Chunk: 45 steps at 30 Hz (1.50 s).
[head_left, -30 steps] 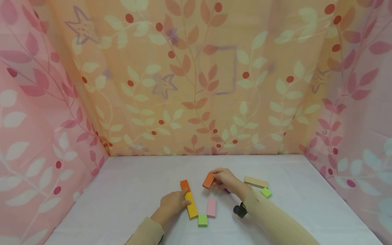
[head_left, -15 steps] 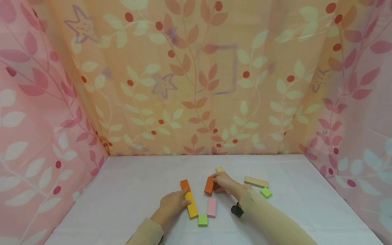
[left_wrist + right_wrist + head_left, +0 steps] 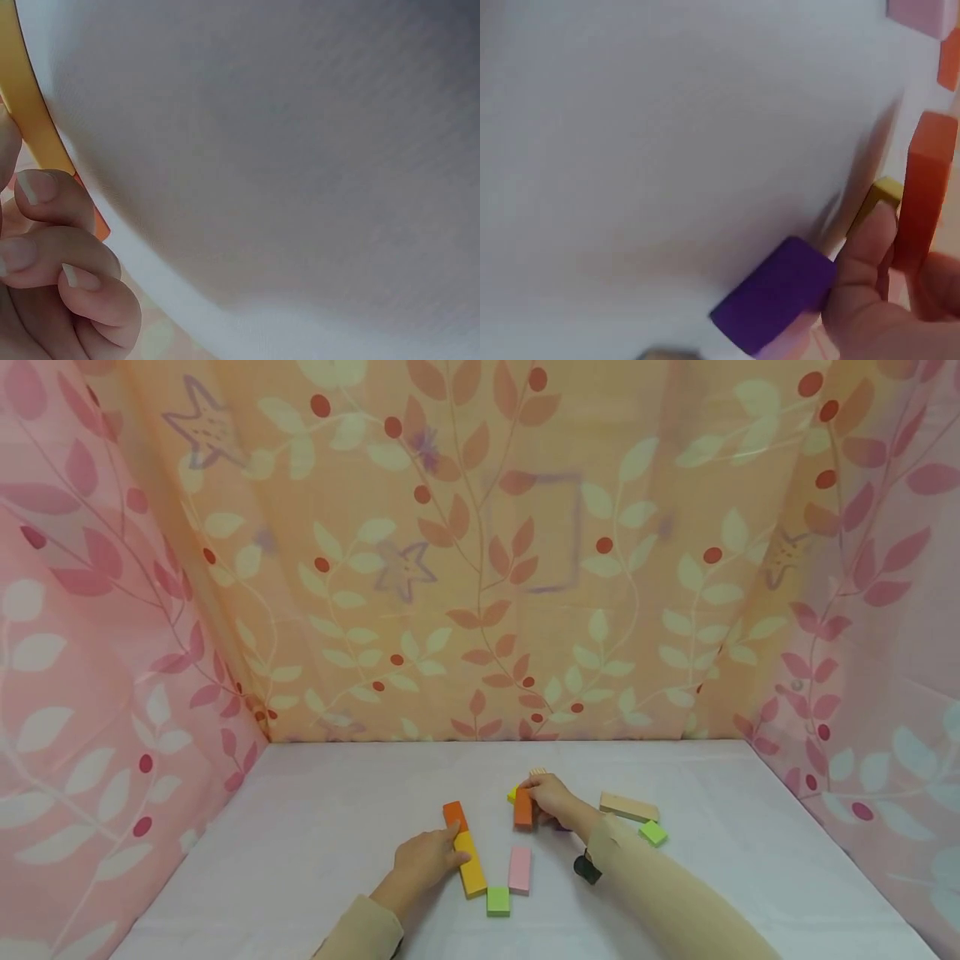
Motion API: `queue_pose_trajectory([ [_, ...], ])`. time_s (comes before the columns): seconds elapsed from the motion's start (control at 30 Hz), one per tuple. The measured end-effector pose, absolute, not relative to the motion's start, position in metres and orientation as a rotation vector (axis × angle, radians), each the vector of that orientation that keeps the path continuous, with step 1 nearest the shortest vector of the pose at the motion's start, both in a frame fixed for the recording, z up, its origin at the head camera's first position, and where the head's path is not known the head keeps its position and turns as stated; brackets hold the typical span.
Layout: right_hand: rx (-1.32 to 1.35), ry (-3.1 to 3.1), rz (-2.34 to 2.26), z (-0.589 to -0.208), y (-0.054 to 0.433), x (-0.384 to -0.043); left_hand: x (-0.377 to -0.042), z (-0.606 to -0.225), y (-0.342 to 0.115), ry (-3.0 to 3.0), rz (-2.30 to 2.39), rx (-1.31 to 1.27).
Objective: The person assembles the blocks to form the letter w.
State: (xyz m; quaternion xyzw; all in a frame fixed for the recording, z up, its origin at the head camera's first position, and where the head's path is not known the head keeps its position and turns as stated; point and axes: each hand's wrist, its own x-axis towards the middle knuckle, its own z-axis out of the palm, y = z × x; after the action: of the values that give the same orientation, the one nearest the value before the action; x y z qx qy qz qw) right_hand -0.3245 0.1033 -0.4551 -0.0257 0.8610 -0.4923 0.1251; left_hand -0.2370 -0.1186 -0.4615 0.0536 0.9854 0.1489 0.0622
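In the head view my left hand holds a yellow block, thumb on it and index fingertip by its joint with an orange block, laid end to end. Curled left fingers show at the row in the left wrist view. My right hand pinches another orange block between thumb and fingers, long side upright in the right wrist view. A purple block lies beneath that hand, and a smaller yellow block sits partly hidden behind the thumb.
A pink block and a green block lie on the white table between the hands. To the right are a plain wooden block and another green block. A ridged wooden piece shows behind my right hand.
My right hand has shifted the orange block slightly right and turned it straighter. A yellow block now shows behind it. The left hand has stayed in place.
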Motion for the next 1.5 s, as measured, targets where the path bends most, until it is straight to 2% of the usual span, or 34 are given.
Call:
queue_pose_trajectory([
  [0.2,-0.164,2.622,-1.175,-0.453,0.11,-0.319,-0.238,-0.462,-0.119,2.979,0.446,0.158],
  [0.5,-0.177,2.624,-1.072,-0.455,0.112,-0.312,-0.236,-0.458,-0.118,2.982,0.442,0.184],
  [1.5,-0.164,2.655,-1.08,-0.456,0.111,-0.304,-0.239,-0.459,-0.115,2.987,0.405,0.156],
])
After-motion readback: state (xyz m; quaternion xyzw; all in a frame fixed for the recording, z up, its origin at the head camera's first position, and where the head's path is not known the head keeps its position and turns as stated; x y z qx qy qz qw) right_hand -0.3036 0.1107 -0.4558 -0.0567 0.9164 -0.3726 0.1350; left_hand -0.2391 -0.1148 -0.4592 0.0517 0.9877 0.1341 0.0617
